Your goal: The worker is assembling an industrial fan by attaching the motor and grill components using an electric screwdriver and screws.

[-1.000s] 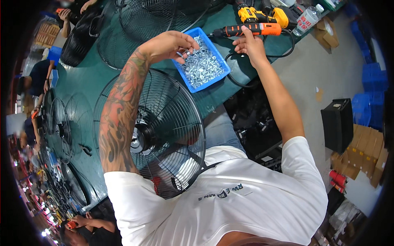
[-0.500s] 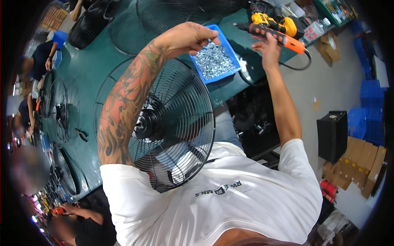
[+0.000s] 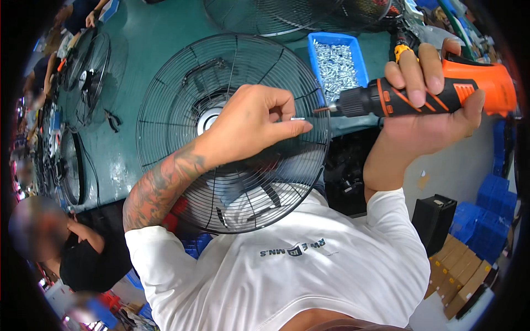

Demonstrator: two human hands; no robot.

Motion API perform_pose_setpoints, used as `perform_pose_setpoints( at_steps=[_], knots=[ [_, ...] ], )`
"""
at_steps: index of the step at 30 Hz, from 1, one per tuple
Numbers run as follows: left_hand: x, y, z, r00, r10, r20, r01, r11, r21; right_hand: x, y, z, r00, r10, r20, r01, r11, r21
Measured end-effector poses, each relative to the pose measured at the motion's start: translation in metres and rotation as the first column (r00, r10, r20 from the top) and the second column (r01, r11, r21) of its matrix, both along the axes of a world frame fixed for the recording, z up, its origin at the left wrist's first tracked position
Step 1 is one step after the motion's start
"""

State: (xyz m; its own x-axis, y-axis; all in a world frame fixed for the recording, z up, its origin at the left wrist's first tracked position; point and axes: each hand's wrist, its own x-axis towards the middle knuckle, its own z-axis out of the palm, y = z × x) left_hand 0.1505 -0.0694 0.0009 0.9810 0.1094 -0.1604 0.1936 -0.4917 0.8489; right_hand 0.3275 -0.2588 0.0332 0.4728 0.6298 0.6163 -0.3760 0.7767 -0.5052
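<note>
My left hand pinches a small silver screw between thumb and fingers, above the black wire grille of a fan. In my right hand is an orange and black electric screwdriver, held level with fingers wrapped round its body. Its bit points left at the screw, with a small gap between them. Beneath my left wrist shows the fan's round silver centre, partly covered by the hand. Just beyond the screwdriver's tip stands a blue tray filled with many small silver screws.
The green table carries more fan grilles at the far side and another fan on the left, near pliers. A yellow drill is partly hidden behind my right hand. A co-worker sits at lower left.
My left hand has moved from the screw tray back over the fan, now with a screw. My right hand has turned the screwdriver and brought it closer, bit toward the left hand.
</note>
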Motion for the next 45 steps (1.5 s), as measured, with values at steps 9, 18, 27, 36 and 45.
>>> perform_pose_setpoints(
  at_steps=[9, 18, 27, 36, 45],
  knots=[
    [-0.062, 0.015, -0.023, 0.922, 0.12, 0.368, -0.221, 0.943, 0.247, -0.039, 0.055, -0.001, 0.942, 0.135, 0.307, -0.133, 0.991, -0.025],
    [-0.079, 0.034, -0.03, 0.889, 0.073, 0.452, -0.179, 0.964, 0.197, -0.059, 0.086, -0.004, 0.953, 0.141, 0.269, -0.118, 0.988, -0.103],
    [-0.08, 0.04, -0.04, 0.876, 0.053, 0.479, -0.186, 0.954, 0.236, -0.067, 0.098, -0.006, 0.954, 0.183, 0.236, -0.14, 0.972, -0.188],
    [-0.085, 0.044, -0.041, 0.907, 0.063, 0.416, -0.197, 0.937, 0.288, -0.066, 0.113, -0.011, 0.877, 0.326, 0.354, -0.24, 0.934, -0.265],
    [-0.172, 0.112, -0.032, 0.64, 0.762, -0.104, -0.656, 0.471, -0.59, -0.071, 0.174, -0.044, 0.965, -0.115, 0.236, 0.185, 0.935, -0.301]
  ],
)
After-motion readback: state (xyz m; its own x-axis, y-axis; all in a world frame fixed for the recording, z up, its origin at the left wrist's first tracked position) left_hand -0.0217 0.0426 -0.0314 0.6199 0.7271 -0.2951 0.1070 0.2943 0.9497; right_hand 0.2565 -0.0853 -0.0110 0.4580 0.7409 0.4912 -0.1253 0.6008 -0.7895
